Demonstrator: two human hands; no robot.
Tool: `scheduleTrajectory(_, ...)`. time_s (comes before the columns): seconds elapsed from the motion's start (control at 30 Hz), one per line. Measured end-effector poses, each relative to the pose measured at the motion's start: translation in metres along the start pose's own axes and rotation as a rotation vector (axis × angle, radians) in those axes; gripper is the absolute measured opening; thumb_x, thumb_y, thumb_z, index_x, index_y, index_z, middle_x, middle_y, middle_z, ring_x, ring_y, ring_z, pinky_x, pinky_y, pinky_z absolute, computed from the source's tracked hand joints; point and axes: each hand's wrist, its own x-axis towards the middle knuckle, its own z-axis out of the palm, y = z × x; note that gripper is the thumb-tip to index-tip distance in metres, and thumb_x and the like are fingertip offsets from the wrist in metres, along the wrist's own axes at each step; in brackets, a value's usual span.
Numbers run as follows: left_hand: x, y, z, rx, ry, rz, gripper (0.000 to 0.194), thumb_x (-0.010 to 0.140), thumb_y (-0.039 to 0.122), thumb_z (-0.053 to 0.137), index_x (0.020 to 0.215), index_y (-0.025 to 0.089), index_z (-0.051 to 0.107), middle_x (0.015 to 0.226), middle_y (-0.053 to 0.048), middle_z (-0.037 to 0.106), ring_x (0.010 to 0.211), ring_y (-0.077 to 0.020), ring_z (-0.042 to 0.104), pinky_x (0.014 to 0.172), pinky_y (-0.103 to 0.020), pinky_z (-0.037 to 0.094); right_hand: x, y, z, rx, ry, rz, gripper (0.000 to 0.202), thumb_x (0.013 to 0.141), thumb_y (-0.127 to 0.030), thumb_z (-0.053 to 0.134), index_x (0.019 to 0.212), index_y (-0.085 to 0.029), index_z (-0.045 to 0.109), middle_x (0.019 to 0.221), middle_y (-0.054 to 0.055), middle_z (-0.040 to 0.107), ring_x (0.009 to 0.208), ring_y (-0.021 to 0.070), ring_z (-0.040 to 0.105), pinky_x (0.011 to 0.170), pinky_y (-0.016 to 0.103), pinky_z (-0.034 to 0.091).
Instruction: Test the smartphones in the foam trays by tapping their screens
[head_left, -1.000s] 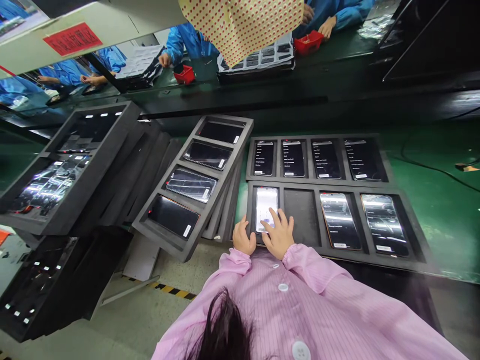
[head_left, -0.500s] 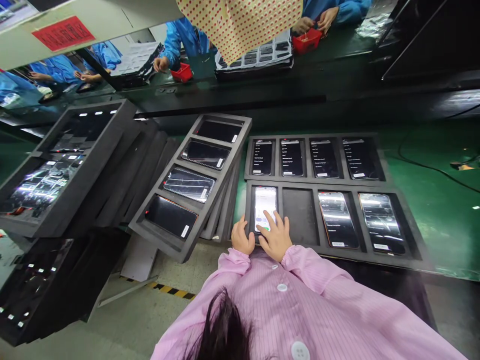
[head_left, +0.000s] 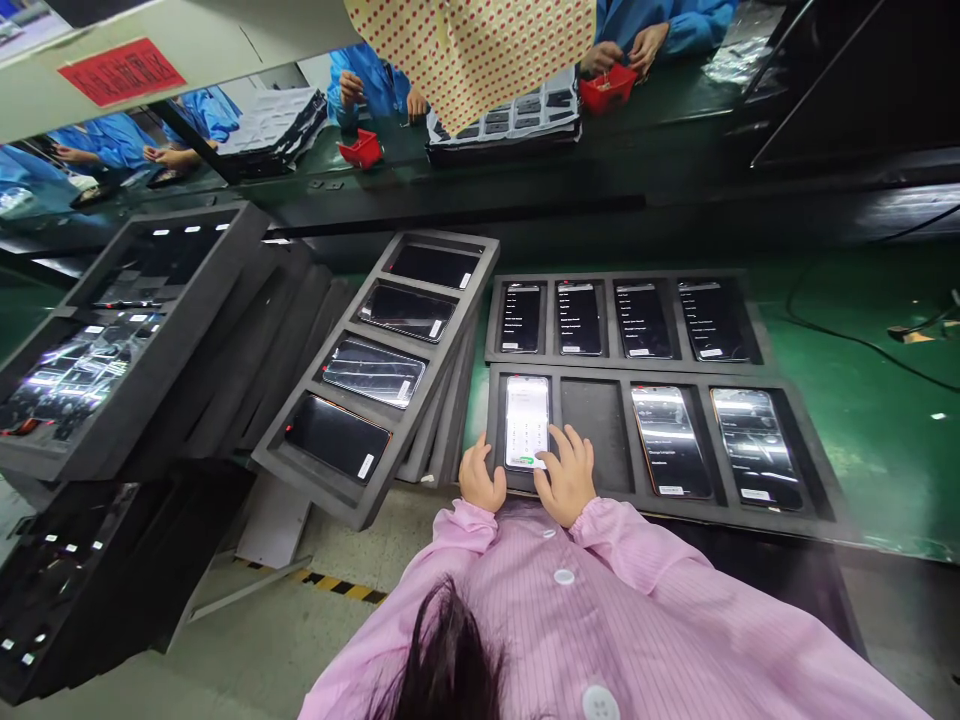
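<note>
A smartphone (head_left: 527, 415) with a bright white keypad screen lies in the leftmost slot of the near foam tray (head_left: 592, 430). My right hand (head_left: 568, 475) is over the phone's lower right side, fingers spread, the thumb by the green button at the bottom of the screen. My left hand (head_left: 481, 477) rests at the tray's left front corner beside the phone, fingers apart and holding nothing. The slot right of the lit phone holds no phone. Two dark-screen phones (head_left: 670, 440) with menu text lie in the slots farther right.
Behind is a second foam tray (head_left: 622, 363) of menu-screen phones. Stacked trays (head_left: 375, 370) lean at the left, with another stack (head_left: 142, 320) beyond. Co-workers in blue sleeves (head_left: 697, 28) sit across the bench by red bins (head_left: 609, 90). A cable (head_left: 847, 335) lies at right.
My right hand has moved right, off the middle of the screen, uncovering a number keypad. The left hand stays by the tray corner. Across the bench, a co-worker's hands have shifted.
</note>
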Motion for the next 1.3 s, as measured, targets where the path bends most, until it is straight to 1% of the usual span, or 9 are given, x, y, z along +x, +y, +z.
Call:
scheduleTrajectory(0.2,-0.001,-0.001,0.001,-0.014,-0.008,-0.012,0.031,0.079,0.022,0.04,0.108,0.014,0.045,0.119,-0.018,0.056,0.101,-0.0223,0.055,0.08,-0.039,0.046,0.001,0.004,-0.003,0.007,-0.004,0.002,0.024,0.081,-0.024,0.041,0.082,-0.016,0.064,0.127,0.014,0.046,0.126,0.0313,0.027,0.098,0.056,0.024)
scheduleTrajectory(0.27,-0.002,-0.001,0.001,-0.028,-0.011,-0.026,0.031,0.078,0.021,0.04,0.108,0.014,0.046,0.119,-0.018,0.056,0.101,-0.0223,0.054,0.08,-0.039,0.045,0.006,0.005,-0.006,-0.038,-0.034,0.047,0.028,0.082,-0.026,0.04,0.093,-0.016,0.064,0.129,0.015,0.044,0.126,0.0328,0.027,0.096,0.057,0.025)
scheduleTrajectory(0.37,-0.002,0.0,0.001,-0.02,-0.015,-0.041,0.03,0.077,0.02,0.04,0.106,0.015,0.046,0.119,-0.017,0.056,0.101,-0.0221,0.054,0.08,-0.04,0.045,0.016,0.005,-0.007,-0.122,-0.102,0.137,0.038,0.083,-0.03,0.039,0.113,-0.017,0.058,0.134,0.017,0.038,0.125,0.0358,0.026,0.093,0.059,0.026)
scheduleTrajectory(0.47,-0.002,0.0,0.001,-0.006,-0.023,-0.045,0.03,0.077,0.02,0.039,0.105,0.015,0.046,0.119,-0.017,0.056,0.1,-0.0221,0.054,0.08,-0.04,0.046,0.024,0.003,-0.006,-0.165,-0.14,0.176,0.042,0.082,-0.033,0.039,0.119,-0.02,0.054,0.137,0.016,0.035,0.125,0.0362,0.025,0.093,0.06,0.025)
scheduleTrajectory(0.7,-0.001,0.001,0.0,0.002,-0.017,-0.039,0.03,0.078,0.022,0.039,0.106,0.015,0.046,0.118,-0.017,0.056,0.098,-0.0223,0.055,0.079,-0.04,0.046,0.024,0.004,-0.005,-0.152,-0.114,0.182,0.042,0.081,-0.031,0.038,0.118,-0.018,0.055,0.136,0.016,0.036,0.125,0.0356,0.026,0.093,0.059,0.025)
scheduleTrajectory(0.83,0.001,0.003,0.0,0.011,0.001,-0.026,0.028,0.078,0.022,0.039,0.104,0.015,0.046,0.116,-0.017,0.057,0.097,-0.0222,0.056,0.077,-0.039,0.047,0.026,0.003,-0.005,-0.163,-0.133,0.201,0.043,0.081,-0.032,0.039,0.119,-0.018,0.054,0.137,0.016,0.036,0.125,0.0359,0.026,0.093,0.058,0.026)
scheduleTrajectory(1.03,0.0,0.002,0.0,0.001,-0.016,-0.042,0.028,0.079,0.023,0.039,0.105,0.015,0.046,0.117,-0.018,0.056,0.098,-0.0222,0.055,0.078,-0.04,0.046,0.025,0.004,-0.006,-0.138,-0.13,0.202,0.042,0.081,-0.03,0.04,0.119,-0.019,0.054,0.137,0.015,0.035,0.126,0.0357,0.025,0.094,0.059,0.025)
scheduleTrajectory(1.17,-0.003,0.0,-0.001,-0.015,-0.049,-0.064,0.029,0.079,0.025,0.039,0.106,0.015,0.047,0.119,-0.018,0.056,0.101,-0.0225,0.055,0.08,-0.04,0.045,0.018,0.008,-0.007,-0.096,-0.089,0.176,0.037,0.082,-0.027,0.038,0.113,-0.017,0.056,0.135,0.016,0.037,0.127,0.034,0.024,0.095,0.058,0.026)
scheduleTrajectory(1.3,-0.004,0.0,0.0,-0.015,-0.048,-0.06,0.029,0.079,0.025,0.038,0.105,0.015,0.047,0.12,-0.018,0.055,0.099,-0.0227,0.055,0.079,-0.04,0.045,0.015,0.01,-0.006,-0.089,-0.084,0.178,0.036,0.082,-0.027,0.038,0.11,-0.013,0.056,0.133,0.018,0.038,0.127,0.0337,0.025,0.096,0.058,0.027)
